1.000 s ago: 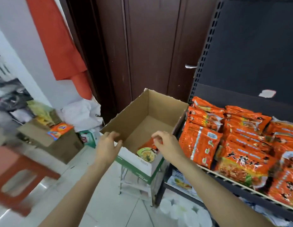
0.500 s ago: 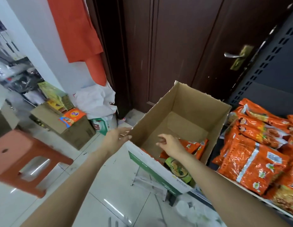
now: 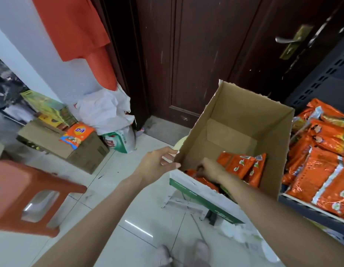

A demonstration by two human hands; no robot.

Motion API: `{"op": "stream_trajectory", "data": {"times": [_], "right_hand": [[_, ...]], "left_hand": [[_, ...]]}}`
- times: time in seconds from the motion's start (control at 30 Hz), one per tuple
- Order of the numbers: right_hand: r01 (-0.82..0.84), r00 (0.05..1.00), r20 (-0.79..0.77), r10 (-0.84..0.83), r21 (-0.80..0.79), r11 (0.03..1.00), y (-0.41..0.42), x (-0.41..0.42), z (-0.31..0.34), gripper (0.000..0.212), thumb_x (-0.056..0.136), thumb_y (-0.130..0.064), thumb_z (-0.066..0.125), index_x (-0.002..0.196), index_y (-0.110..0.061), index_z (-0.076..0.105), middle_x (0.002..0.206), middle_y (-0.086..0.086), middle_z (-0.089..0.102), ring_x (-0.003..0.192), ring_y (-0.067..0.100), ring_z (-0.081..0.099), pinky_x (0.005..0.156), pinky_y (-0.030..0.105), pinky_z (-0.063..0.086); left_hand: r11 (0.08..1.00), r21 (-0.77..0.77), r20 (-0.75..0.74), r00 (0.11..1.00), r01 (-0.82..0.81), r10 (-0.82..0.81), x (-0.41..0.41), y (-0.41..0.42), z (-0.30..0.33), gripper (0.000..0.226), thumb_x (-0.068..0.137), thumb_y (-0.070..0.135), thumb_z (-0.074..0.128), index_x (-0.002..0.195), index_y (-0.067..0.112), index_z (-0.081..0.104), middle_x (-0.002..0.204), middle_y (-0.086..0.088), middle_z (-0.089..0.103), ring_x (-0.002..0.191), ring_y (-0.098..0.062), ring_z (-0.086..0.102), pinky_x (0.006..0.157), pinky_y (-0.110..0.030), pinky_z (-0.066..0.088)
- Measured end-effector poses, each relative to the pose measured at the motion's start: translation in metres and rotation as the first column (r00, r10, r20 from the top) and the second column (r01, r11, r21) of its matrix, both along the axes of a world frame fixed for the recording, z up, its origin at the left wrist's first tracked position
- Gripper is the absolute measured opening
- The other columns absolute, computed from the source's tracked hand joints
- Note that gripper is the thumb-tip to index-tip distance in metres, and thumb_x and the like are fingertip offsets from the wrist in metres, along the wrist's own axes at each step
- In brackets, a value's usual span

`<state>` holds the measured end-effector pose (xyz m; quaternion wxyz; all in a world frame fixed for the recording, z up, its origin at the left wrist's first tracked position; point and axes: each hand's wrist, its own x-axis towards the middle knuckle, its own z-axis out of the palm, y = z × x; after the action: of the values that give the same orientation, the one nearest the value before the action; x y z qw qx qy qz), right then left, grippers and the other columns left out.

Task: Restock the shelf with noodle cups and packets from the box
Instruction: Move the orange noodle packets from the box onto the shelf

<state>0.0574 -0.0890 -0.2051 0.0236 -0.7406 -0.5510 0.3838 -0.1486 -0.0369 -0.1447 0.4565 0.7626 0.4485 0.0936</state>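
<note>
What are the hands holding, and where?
The left hand grips the cardboard box at its near left corner. The right hand reaches inside among orange packets; its hold is unclear.

The open cardboard box (image 3: 242, 116) stands tilted just beside the shelf (image 3: 311, 206). A few orange noodle packets (image 3: 242, 166) lie at its near bottom corner. On the shelf, many similar orange packets (image 3: 321, 166) lie stacked, overlapping
</note>
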Motion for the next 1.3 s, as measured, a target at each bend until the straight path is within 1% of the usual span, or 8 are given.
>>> {"op": "stream_trajectory", "data": {"times": [0.2,0.3,0.5,0.63,0.77,0.9,1.03,1.3], "right_hand": [[0.188,0.979,0.037,-0.198,0.188,0.964,-0.008,0.015,0.008,0.019,0.085,-0.009,0.064,0.073,-0.023,0.068,0.085,0.001,0.072,0.085,0.016,0.066,0.080,0.031,0.051],[0.263,0.962,0.013,-0.274,0.241,0.934,-0.013,0.019,0.011,0.008,0.085,-0.012,0.066,0.081,-0.017,0.072,0.083,0.004,0.072,0.083,0.016,0.066,0.080,0.030,0.051],[0.516,0.851,-0.190,-0.489,0.471,0.715,-0.025,0.031,0.045,0.006,0.082,-0.015,0.070,0.083,-0.009,0.071,0.078,0.004,0.068,0.076,0.015,0.061,0.072,0.025,0.042],[0.505,0.861,-0.263,-0.436,0.540,0.673,-0.034,0.039,0.086,0.009,0.080,-0.016,0.072,0.082,-0.007,0.072,0.079,0.007,0.071,0.076,0.018,0.065,0.075,0.032,0.049],[0.500,0.865,-0.292,-0.408,0.564,0.657,-0.042,0.048,0.099,0.001,0.080,-0.011,0.072,0.080,-0.011,0.072,0.077,-0.002,0.070,0.071,0.000,0.061,0.073,0.026,0.047],[0.615,0.781,-0.311,-0.541,0.532,0.582,-0.049,0.067,0.080,0.020,0.086,-0.013,0.065,0.106,-0.011,0.068,0.103,0.005,0.070,0.097,0.012,0.064,0.088,0.025,0.048],[0.665,0.737,-0.181,-0.652,0.370,0.649,-0.054,0.081,0.053,0.045,0.091,-0.021,0.060,0.133,-0.009,0.049,0.128,0.011,0.057,0.120,0.024,0.053,0.097,0.027,0.039],[0.609,0.784,0.002,-0.621,0.192,0.770,-0.031,0.101,0.004,0.059,0.093,-0.026,0.055,0.145,-0.015,0.029,0.148,0.015,0.030,0.140,0.031,0.019,0.114,0.034,0.016]], "left_hand": [[1.000,-0.002,-0.007,1.000,0.024,-0.024,0.011,0.012,-0.002,0.041,0.080,0.033,0.072,0.117,0.022,0.059,0.103,0.006,0.062,0.086,-0.009,0.060,0.065,-0.007,0.043],[0.999,0.026,0.003,1.000,0.021,-0.021,0.019,0.016,-0.002,0.039,0.082,0.030,0.071,0.118,0.022,0.059,0.104,0.006,0.062,0.084,-0.008,0.059,0.065,-0.009,0.044],[0.948,0.315,-0.006,0.999,0.043,-0.043,0.043,0.020,0.010,0.043,0.086,0.027,0.066,0.127,0.024,0.054,0.120,0.002,0.056,0.105,-0.011,0.053,0.081,-0.015,0.041],[0.811,0.492,-0.062,0.942,0.315,-0.328,0.080,0.014,0.029,0.058,0.086,0.026,0.065,0.140,0.025,0.041,0.131,0.001,0.050,0.121,-0.018,0.044,0.099,-0.028,0.035],[0.799,0.485,-0.121,0.933,0.354,-0.340,0.114,0.011,0.040,0.039,0.088,0.030,0.061,0.126,0.023,0.054,0.117,0.000,0.056,0.113,-0.021,0.051,0.087,-0.031,0.040],[0.821,0.497,-0.199,0.957,0.282,-0.209,0.127,0.011,0.037,0.030,0.086,0.036,0.063,0.113,0.022,0.058,0.111,0.002,0.058,0.103,-0.021,0.056,0.075,-0.030,0.042],[0.842,0.510,-0.194,0.977,0.178,-0.089,0.135,0.012,0.028,0.030,0.086,0.038,0.064,0.110,0.023,0.055,0.108,0.000,0.057,0.101,-0.023,0.057,0.075,-0.033,0.044],[0.862,0.482,-0.172,0.982,0.157,-0.082,0.154,0.022,0.006,0.028,0.088,0.034,0.063,0.108,0.016,0.057,0.105,-0.004,0.062,0.094,-0.024,0.060,0.073,-0.032,0.047]]}}
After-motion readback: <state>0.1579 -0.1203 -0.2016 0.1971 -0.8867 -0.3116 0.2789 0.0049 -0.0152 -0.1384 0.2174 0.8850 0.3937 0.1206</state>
